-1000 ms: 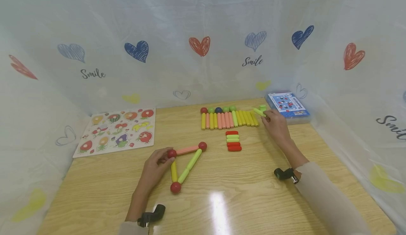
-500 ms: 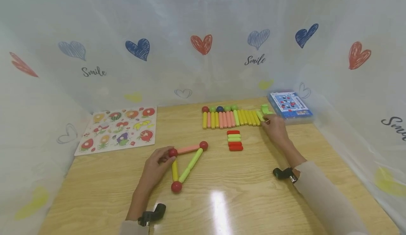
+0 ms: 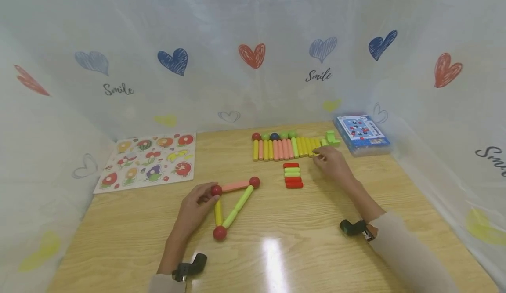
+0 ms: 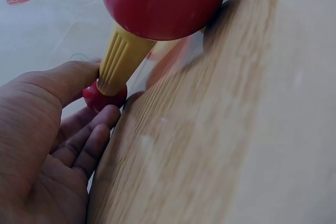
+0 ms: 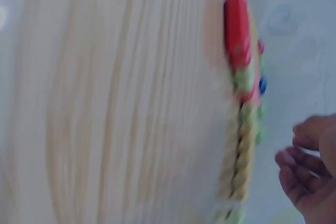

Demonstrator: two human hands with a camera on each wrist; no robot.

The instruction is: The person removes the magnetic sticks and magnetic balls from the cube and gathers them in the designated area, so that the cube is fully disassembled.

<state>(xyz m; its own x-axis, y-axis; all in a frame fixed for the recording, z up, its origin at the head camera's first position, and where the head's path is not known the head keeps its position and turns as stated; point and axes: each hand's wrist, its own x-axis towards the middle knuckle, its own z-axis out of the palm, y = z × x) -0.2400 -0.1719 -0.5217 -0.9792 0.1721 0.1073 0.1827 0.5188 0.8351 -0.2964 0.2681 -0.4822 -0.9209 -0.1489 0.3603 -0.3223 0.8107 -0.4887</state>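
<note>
A triangle of rods and red balls lies on the near part of the table. My left hand holds its upper-left red ball between thumb and fingers; in the left wrist view that ball shows at the end of a ridged yellow rod. A pink rod and a light green length form the other sides. At the right end of a row of rods, my right hand has its fingertips over the yellow rods. Its fingers are loosely bent around nothing in the right wrist view.
Balls, including a blue one, line up behind the rods. Several short red and light green rods lie in front. A green block and a boxed set stand back right; a fruit puzzle board lies back left.
My right hand has laid a light green rod at the right end of the row, let go of it and moved left. The left hand stays on the red ball.
</note>
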